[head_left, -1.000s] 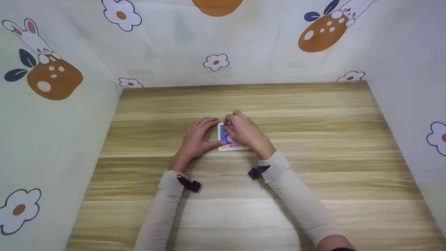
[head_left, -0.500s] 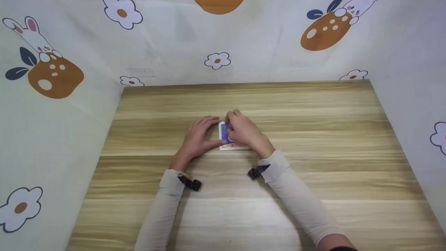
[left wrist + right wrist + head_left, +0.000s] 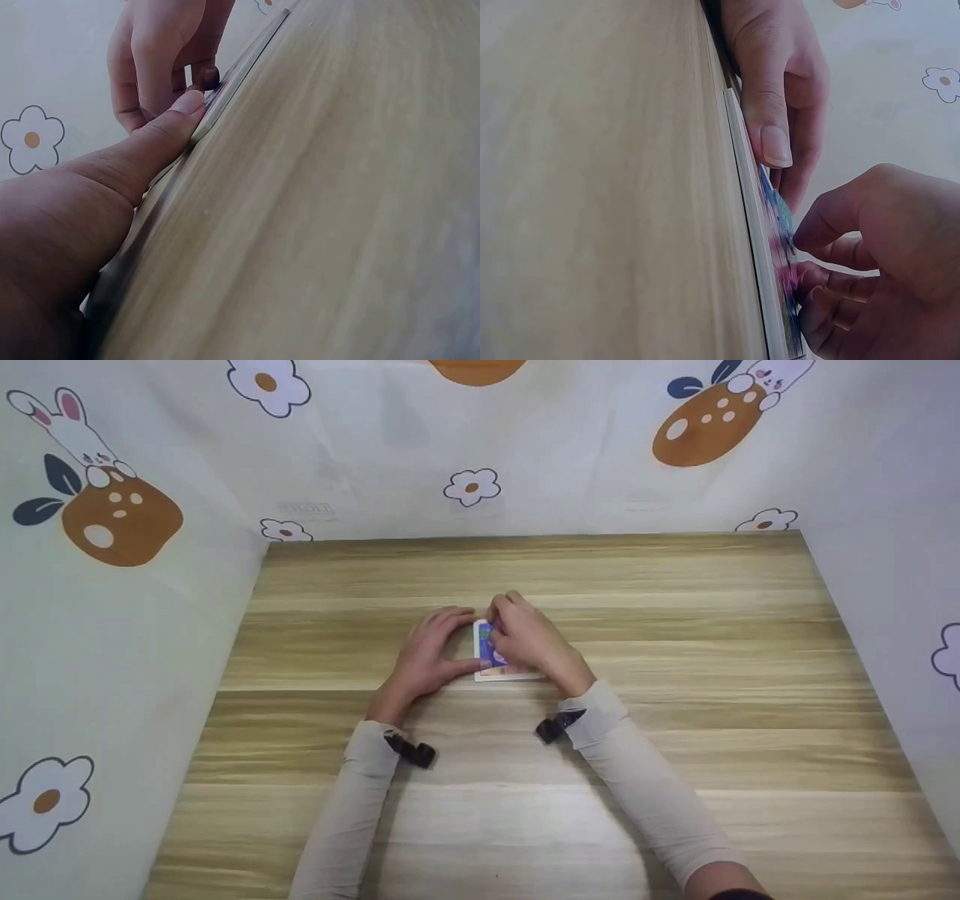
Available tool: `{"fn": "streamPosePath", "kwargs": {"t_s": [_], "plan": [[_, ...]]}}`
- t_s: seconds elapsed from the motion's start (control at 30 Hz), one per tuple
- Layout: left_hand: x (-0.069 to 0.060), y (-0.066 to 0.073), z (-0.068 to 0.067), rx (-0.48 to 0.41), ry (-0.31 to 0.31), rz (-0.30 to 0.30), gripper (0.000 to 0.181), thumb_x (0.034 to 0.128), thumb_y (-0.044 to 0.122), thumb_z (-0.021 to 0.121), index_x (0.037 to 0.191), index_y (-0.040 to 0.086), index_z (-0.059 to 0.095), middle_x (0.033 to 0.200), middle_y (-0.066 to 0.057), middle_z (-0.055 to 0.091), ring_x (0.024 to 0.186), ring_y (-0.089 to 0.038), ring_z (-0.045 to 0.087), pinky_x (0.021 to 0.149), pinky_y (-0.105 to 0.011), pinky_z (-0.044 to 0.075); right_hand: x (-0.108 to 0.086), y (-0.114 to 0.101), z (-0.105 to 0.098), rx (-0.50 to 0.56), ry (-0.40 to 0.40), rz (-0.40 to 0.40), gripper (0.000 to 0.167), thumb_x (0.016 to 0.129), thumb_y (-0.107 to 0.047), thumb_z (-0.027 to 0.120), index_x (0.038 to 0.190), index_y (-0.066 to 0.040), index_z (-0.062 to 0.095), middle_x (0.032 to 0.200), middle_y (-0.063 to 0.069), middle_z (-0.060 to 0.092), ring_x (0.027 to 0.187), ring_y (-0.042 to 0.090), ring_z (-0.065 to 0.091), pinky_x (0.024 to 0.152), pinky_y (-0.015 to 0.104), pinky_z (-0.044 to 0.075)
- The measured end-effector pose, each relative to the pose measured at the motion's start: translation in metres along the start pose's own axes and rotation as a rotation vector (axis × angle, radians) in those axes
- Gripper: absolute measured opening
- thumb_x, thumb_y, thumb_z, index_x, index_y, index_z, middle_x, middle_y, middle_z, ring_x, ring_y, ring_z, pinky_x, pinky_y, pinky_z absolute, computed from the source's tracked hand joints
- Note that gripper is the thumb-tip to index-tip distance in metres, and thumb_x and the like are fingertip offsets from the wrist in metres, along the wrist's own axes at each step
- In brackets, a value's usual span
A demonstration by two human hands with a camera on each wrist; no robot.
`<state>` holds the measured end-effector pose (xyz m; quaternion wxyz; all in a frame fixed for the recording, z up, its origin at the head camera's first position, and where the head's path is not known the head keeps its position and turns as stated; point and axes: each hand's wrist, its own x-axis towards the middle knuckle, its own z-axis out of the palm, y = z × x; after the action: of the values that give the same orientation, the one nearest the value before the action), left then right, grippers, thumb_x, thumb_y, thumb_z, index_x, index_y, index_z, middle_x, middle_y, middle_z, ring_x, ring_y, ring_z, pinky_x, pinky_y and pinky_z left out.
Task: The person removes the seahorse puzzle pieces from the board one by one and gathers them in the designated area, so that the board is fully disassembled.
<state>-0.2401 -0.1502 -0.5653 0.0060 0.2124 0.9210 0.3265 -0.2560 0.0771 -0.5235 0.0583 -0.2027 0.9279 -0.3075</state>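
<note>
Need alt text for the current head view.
A small white-edged picture board lies on a wooden table; the left hand rests its thumb on it, and the right hand covers much of it with curled fingers. Pale printed walls stand behind.

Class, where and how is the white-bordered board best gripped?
Probably by the near edge of the board, coming from the person's side, thumb above, fingertips beneath. It is thin and lies flat on the table, and the left hand and right hand leave most of that edge uncovered.
</note>
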Motion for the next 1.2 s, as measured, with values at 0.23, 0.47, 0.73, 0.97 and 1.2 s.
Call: {"fn": "streamPosePath", "kwargs": {"t_s": [0.23,0.47,0.73,0.97,1.2], "plan": [[-0.0007,-0.0009,0.0003,-0.012,0.005,0.008,0.083,0.0869,0.068,0.082,0.153,0.024,0.06,0.165,0.003,0.053,0.159,-0.024,0.039,0.134,-0.054,0.024,-0.0001,-0.0005,0.0,0.009,0.012,-0.011,0.019,0.103,-0.017,0.066,0.118,-0.006,0.069,0.112,0.008,0.063,0.097,0.024,0.062,0.085,0.04,0.057],[0.0002,-0.0011,0.0002,0.003,0.005,0.02,0.083,0.0863,0.067,0.083,0.153,0.023,0.061,0.164,0.005,0.053,0.159,-0.022,0.04,0.134,-0.051,0.025,0.0012,0.0026,-0.0017,0.013,-0.014,-0.021,0.027,0.104,-0.021,0.067,0.127,-0.008,0.07,0.121,0.01,0.066,0.106,0.027,0.067,0.098,0.047,0.059],[0.0003,-0.0015,-0.0002,-0.005,-0.003,0.014,0.085,0.0858,0.07,0.081,0.154,0.025,0.06,0.165,0.006,0.052,0.159,-0.021,0.039,0.135,-0.051,0.023,0.0011,0.0045,-0.0027,0.007,-0.042,-0.048,0.031,0.102,-0.026,0.074,0.128,-0.009,0.071,0.122,0.009,0.064,0.107,0.027,0.066,0.099,0.047,0.059],[0.0007,-0.0012,-0.0002,-0.004,-0.005,0.01,0.084,0.0854,0.069,0.083,0.154,0.025,0.06,0.165,0.005,0.053,0.159,-0.023,0.039,0.134,-0.053,0.023,0.0019,0.0056,-0.0034,0.058,-0.056,-0.075,0.047,0.092,-0.03,0.089,0.126,-0.005,0.069,0.125,0.011,0.064,0.11,0.027,0.064,0.102,0.044,0.057],[0.0011,-0.0015,0.0003,0.007,-0.002,0.016,0.084,0.0858,0.069,0.083,0.154,0.025,0.06,0.164,0.005,0.053,0.159,-0.024,0.04,0.133,-0.055,0.025,0.0013,0.0062,-0.003,0.09,-0.048,-0.091,0.045,0.092,-0.026,0.089,0.125,-0.005,0.068,0.123,0.013,0.064,0.109,0.029,0.063,0.098,0.044,0.057]]}}
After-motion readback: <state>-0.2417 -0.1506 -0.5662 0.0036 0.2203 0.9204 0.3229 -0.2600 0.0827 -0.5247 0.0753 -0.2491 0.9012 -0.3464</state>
